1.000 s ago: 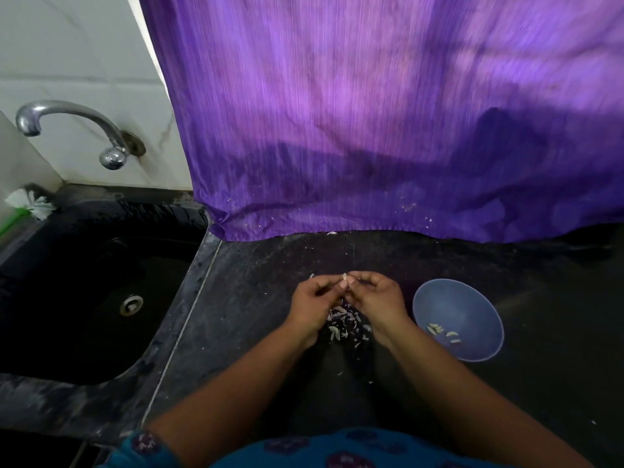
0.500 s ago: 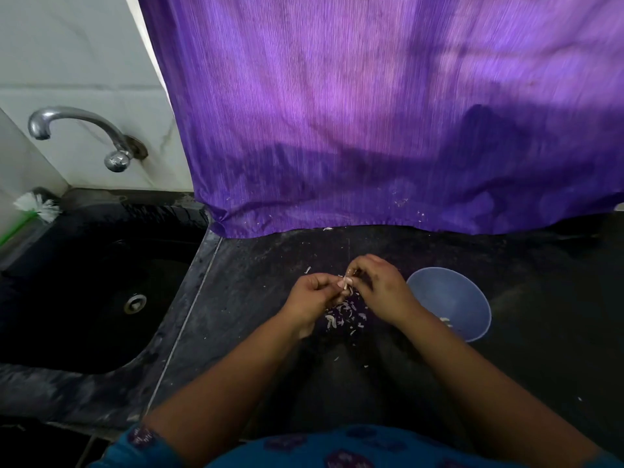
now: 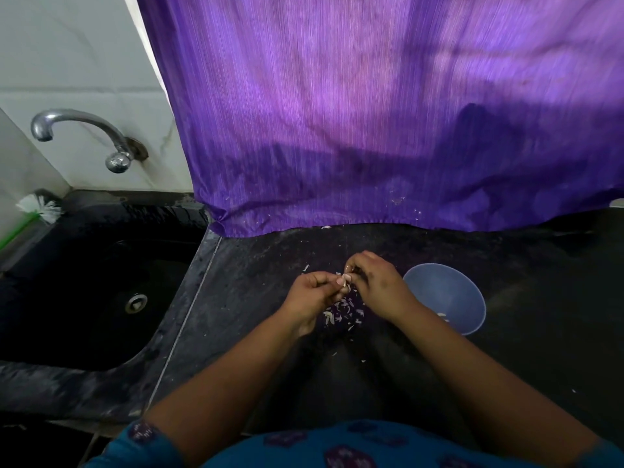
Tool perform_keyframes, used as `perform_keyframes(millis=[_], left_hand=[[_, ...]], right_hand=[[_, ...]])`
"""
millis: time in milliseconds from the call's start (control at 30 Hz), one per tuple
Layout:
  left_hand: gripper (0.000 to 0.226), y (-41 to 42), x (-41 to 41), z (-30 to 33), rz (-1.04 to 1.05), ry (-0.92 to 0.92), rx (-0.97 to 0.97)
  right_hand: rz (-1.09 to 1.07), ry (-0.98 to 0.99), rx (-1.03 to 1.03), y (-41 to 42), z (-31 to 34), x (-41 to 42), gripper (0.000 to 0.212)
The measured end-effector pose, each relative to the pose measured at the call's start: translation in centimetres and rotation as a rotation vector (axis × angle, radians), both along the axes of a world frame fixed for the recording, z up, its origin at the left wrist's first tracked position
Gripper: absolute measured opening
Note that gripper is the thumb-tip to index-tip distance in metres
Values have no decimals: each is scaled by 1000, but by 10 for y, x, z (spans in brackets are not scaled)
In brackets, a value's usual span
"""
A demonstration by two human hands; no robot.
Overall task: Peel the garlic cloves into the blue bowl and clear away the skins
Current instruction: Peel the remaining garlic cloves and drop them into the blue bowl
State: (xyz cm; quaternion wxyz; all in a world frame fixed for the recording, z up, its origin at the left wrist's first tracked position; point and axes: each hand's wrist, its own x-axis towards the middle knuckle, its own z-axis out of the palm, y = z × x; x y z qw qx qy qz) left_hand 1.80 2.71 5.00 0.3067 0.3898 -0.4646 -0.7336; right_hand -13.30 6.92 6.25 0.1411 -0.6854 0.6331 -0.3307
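My left hand (image 3: 312, 295) and my right hand (image 3: 374, 285) meet over the dark counter, and both pinch one small pale garlic clove (image 3: 346, 278) between their fingertips. Under them lies a small heap of white garlic skins (image 3: 341, 310). The blue bowl (image 3: 445, 292) stands just right of my right hand, with a few peeled cloves (image 3: 443, 315) at its near side, partly hidden by my right forearm.
A black sink (image 3: 84, 292) with a metal tap (image 3: 81, 130) lies to the left. A white brush with a green handle (image 3: 39, 209) rests at its back corner. A purple cloth (image 3: 388, 113) hangs behind the dark counter (image 3: 540, 315). Loose skin flakes dot the counter.
The view has shifted a little, so the bowl sits further behind my right arm. My right hand has lifted slightly above the left while both keep working the clove.
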Motion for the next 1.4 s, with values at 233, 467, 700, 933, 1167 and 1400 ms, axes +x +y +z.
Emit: perform_keyframes(millis=[233,467,700,933,1167,1400], left_hand=[[9,-2,-4,-1,8,28,51],[11,-5,-5,-6,40,76,120],[11,-7,-7,-10,74,102,173],[13,-24,7,-6,119,196,317],[13,-24,7,-5,73,178,281],[13,-21,8,-8,45,121,166]], right_hand=[[11,23,105,-4,-5,0,4],[5,19,150,-7,-10,4,13],[-4,-3,151,-1,-17,6,9],[-152,-130,112,3,-17,2,4],[-276,-387,165,-5,-5,-4,24],[-188,-327,95,-15,1,6,6]])
